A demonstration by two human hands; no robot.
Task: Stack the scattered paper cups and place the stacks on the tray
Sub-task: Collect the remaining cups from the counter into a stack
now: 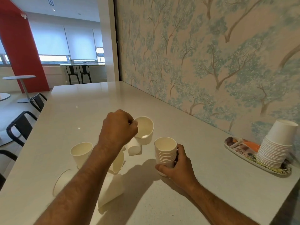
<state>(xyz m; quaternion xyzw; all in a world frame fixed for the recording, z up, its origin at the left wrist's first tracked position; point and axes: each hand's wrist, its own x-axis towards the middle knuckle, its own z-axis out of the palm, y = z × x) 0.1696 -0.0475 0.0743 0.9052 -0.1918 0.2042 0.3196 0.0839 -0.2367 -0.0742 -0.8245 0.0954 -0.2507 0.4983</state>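
Observation:
My left hand (119, 127) pinches the rim of a single white paper cup (145, 130), tilted and lifted just above the table. My right hand (177, 163) grips an upright stack of nested cups (165, 151) standing on the table. Loose cups lie around: one upright (81, 153) at the left, one on its side (134, 147) under the lifted cup, another (118, 163) half hidden by my left forearm, and two on their sides (62, 181) (110, 192) near the front. At the right, a patterned oval tray (235, 143) carries a tall upside-down cup stack (276, 146).
The white table (81, 103) runs along a tree-patterned wall (211, 62) on the right. Black chairs (21, 124) stand along the table's left edge. A red column and a round table stand farther back at the left.

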